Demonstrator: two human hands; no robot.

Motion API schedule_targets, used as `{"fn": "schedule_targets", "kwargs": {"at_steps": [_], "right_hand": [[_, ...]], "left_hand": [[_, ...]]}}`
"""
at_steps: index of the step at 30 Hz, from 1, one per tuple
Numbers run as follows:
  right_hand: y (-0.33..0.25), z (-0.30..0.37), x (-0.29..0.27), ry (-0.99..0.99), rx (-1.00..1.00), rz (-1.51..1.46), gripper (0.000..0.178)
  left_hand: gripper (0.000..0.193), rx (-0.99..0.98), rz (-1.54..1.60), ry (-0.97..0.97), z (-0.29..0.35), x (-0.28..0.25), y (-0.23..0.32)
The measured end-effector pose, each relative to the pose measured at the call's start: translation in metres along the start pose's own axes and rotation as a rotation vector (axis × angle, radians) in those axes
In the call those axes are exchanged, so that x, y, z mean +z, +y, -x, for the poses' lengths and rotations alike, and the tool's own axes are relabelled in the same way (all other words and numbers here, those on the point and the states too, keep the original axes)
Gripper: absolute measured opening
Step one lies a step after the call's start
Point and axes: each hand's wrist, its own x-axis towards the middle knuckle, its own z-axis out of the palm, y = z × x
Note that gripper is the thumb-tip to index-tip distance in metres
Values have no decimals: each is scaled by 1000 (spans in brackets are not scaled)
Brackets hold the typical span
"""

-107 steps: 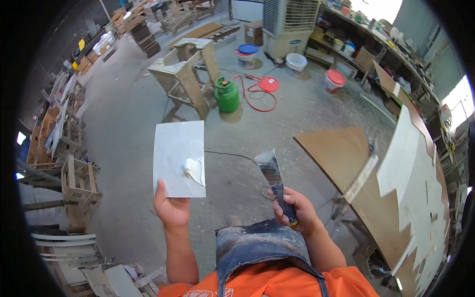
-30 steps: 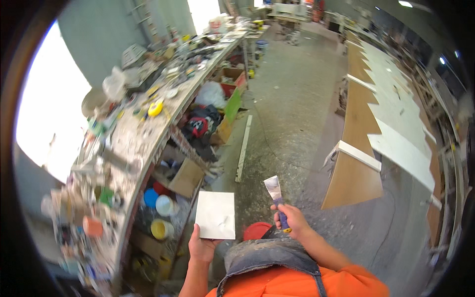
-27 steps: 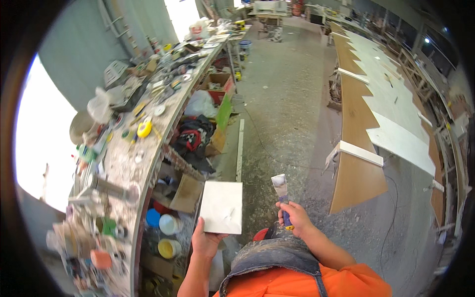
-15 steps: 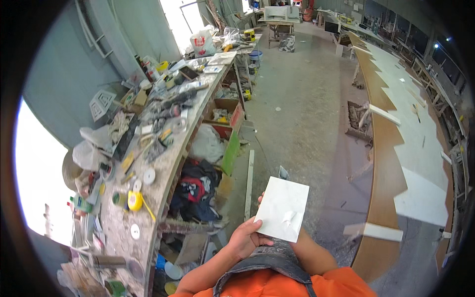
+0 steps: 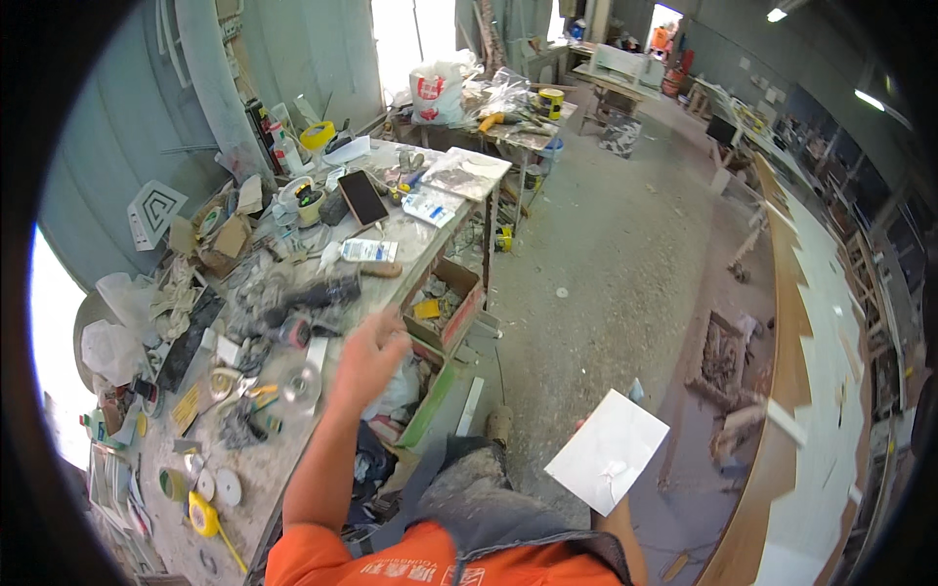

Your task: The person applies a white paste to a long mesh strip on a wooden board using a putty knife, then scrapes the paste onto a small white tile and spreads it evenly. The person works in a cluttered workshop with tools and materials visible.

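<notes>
Right hand (image 5: 580, 425) holding board (image 5: 596, 439), my grip mostly hidden. Paste (image 5: 614, 470) dabbed on, lumpy, unspread. Left hand (image 5: 373, 355) by bench (image 5: 278, 459) edge, blurry, can't tell how wide.

Daylight blew out the tall, narrow, white-glaring window (image 5: 396, 39); a slim white ceiling tube (image 5: 869, 100) glowed at the dimmer right. Fisheye distortion bent straight edges, and the bare left hand (image 5: 373, 359) looked slightly blurred.
</notes>
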Motion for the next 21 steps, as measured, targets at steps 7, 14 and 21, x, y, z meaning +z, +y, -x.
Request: {"fn": "schedule_targets", "kwargs": {"at_steps": [7, 14, 21], "right_hand": [[-114, -164, 12, 237, -113, 118, 54], [-203, -364, 35, 313, -38, 192, 54], [-283, -623, 81, 237, 144, 351, 54]], "left_hand": [[87, -218, -525, 618, -278, 14, -64], [93, -616, -991, 870, -382, 43, -88], [84, -726, -1034, 1064, -404, 47, -104]]}}
